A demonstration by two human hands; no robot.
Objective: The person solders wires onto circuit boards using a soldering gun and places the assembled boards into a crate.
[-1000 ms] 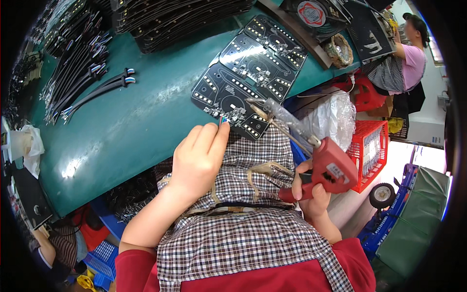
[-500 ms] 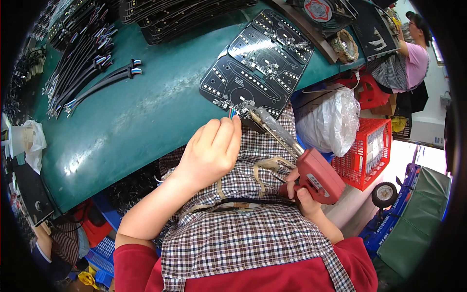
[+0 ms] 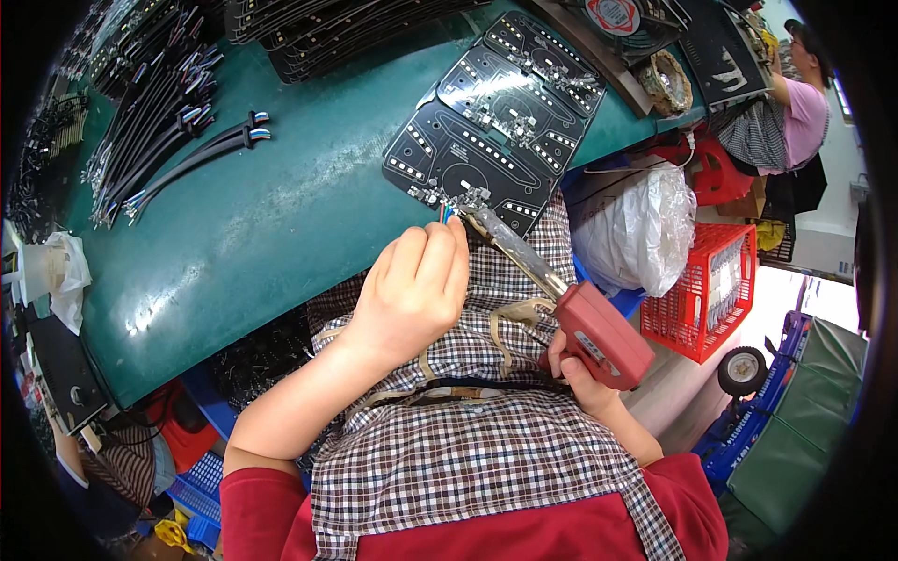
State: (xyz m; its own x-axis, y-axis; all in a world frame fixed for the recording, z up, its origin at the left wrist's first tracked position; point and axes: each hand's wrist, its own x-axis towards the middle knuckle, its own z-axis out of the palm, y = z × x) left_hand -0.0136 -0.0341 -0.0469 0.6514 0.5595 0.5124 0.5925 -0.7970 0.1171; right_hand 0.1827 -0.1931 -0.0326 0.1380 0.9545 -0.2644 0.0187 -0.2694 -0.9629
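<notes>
A panel of black circuit boards (image 3: 486, 164) with rows of small white LEDs lies at the front edge of the green bench, its near end overhanging. My left hand (image 3: 412, 285) is closed, its fingertips pinching thin coloured wires (image 3: 447, 214) against the panel's near edge. In my right hand (image 3: 585, 381) is the handle of a red soldering gun (image 3: 606, 337). Its long metal barrel points up and left, and the tip is beside the wires and the small parts on that edge. Whether the tip touches them is too small to tell.
On the green bench (image 3: 281, 224) lie bundles of black-sleeved wires (image 3: 159, 140) at left and stacked black boards (image 3: 346, 37) at the back. To the right are a fan (image 3: 613, 17), a roll of tape (image 3: 664, 84), a plastic bag (image 3: 636, 224) and a red crate (image 3: 702, 294). Another person (image 3: 800, 112) stands far right.
The soldering gun has shifted a little left, bringing its tip closer to the wires. My left hand stays nearly in place, still pinching them.
</notes>
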